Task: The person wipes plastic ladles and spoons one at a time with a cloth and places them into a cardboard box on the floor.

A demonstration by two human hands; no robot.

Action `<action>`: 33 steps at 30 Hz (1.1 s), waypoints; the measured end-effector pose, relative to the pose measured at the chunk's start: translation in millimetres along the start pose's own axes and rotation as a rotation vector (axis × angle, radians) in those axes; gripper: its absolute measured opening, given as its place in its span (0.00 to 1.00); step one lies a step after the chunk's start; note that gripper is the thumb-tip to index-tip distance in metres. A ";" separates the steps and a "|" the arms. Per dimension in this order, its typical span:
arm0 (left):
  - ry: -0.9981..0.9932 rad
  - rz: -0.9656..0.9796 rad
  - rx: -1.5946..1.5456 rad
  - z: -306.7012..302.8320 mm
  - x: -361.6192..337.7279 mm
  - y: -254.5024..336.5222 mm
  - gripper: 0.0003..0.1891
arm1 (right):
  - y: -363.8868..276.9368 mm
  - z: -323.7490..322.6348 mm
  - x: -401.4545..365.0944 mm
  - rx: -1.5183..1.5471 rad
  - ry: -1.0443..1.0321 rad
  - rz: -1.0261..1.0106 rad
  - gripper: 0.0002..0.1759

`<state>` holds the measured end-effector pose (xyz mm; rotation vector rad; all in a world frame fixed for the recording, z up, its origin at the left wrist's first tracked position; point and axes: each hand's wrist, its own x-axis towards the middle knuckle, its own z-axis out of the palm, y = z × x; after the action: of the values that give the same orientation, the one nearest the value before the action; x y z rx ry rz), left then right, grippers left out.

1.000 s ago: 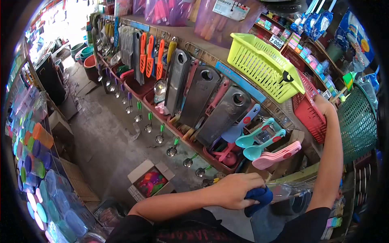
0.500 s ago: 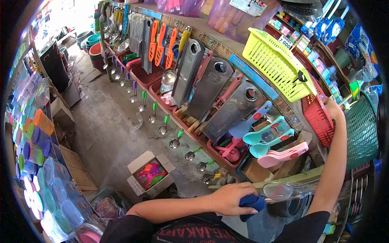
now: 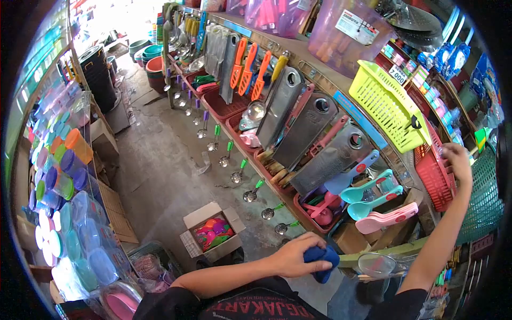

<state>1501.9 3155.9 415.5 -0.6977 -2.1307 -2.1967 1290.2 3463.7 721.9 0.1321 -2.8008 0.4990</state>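
Note:
Held in my left hand (image 3: 298,257), near my chest, is a dark blue cloth-like bundle (image 3: 323,263), with the fingers wrapped over it. My right hand (image 3: 456,162) is raised at the right, beside the rim of a red plastic basket (image 3: 434,178); its fingers are bent but apart, and nothing shows in them. A yellow-green basket (image 3: 386,105) with a price tag hangs just left of the red one. Behind my right forearm is a green mesh basket (image 3: 482,197).
Metal graters (image 3: 325,160), orange-handled turners (image 3: 247,72) and pastel scoops (image 3: 386,217) line the rack. Small ladles hang along its lower edge. An open carton (image 3: 213,229) of colourful items stands on the floor (image 3: 160,160). Plastic containers (image 3: 69,176) fill the left shelf.
The view has turned, so the rack appears farther right and lower. My right hand has lifted from the red basket's rim and its fingers have spread. My left hand still holds the blue bundle.

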 end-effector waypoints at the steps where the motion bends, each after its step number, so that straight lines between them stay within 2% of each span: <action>1: 0.008 -0.002 0.001 -3.2 -1.7 -3.0 0.21 | -29.2 -1.0 -27.8 0.177 0.091 0.037 0.15; 3: 0.186 -0.079 0.016 -10.2 -3.5 -13.6 0.19 | -30.3 5.5 -59.6 0.416 0.265 -0.208 0.15; 5: 0.300 -0.156 -0.032 -19.0 -7.6 -21.7 0.16 | -60.2 35.2 -110.4 0.585 0.260 -0.213 0.16; 7: 0.427 -0.139 -0.109 -29.5 -11.3 -19.9 0.18 | -81.9 78.9 -146.5 0.606 0.110 -0.292 0.16; 9: 0.477 -0.099 -0.109 -41.2 -14.9 -12.9 0.16 | -114.5 122.7 -171.0 0.701 -0.130 -0.457 0.14; 12: 0.513 -0.181 -0.227 -56.3 -26.0 -7.3 0.15 | -136.3 160.6 -186.2 0.716 -0.246 -0.451 0.11; 15: 0.550 -0.149 -0.124 -65.6 -40.5 -8.2 0.16 | -112.6 158.8 -179.8 0.591 0.074 -0.460 0.09; 16: 0.550 -0.150 -0.121 -67.0 -42.9 -6.7 0.16 | -109.5 147.8 -175.1 0.695 0.144 -0.348 0.07; 20: 0.601 -0.124 -0.137 -66.9 -43.1 -5.7 0.15 | -114.1 110.2 -164.6 0.721 0.284 -0.228 0.06; 24: 0.692 -0.067 -0.142 -60.3 -42.5 -14.4 0.13 | -115.2 123.6 -183.5 0.608 0.066 -0.440 0.13; 26: 0.697 -0.050 -0.204 -60.4 -41.3 -10.8 0.12 | -138.9 139.9 -200.3 0.577 -0.233 -0.433 0.17; 28: 0.696 -0.035 -0.263 -59.2 -40.7 -7.0 0.11 | -145.8 176.7 -209.0 0.550 -0.447 -0.555 0.21; 31: 0.720 -0.008 -0.308 -54.3 -42.2 -0.8 0.12 | -170.5 218.2 -231.5 0.544 -0.573 -0.661 0.33; 33: 0.757 -0.004 -0.446 -52.9 -43.6 6.4 0.11 | -190.8 230.9 -249.8 0.619 -0.531 -0.500 0.31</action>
<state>1526.7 3092.0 409.1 0.1566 -1.2940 -2.4075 1493.0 3213.9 501.5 1.2098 -2.7975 1.3241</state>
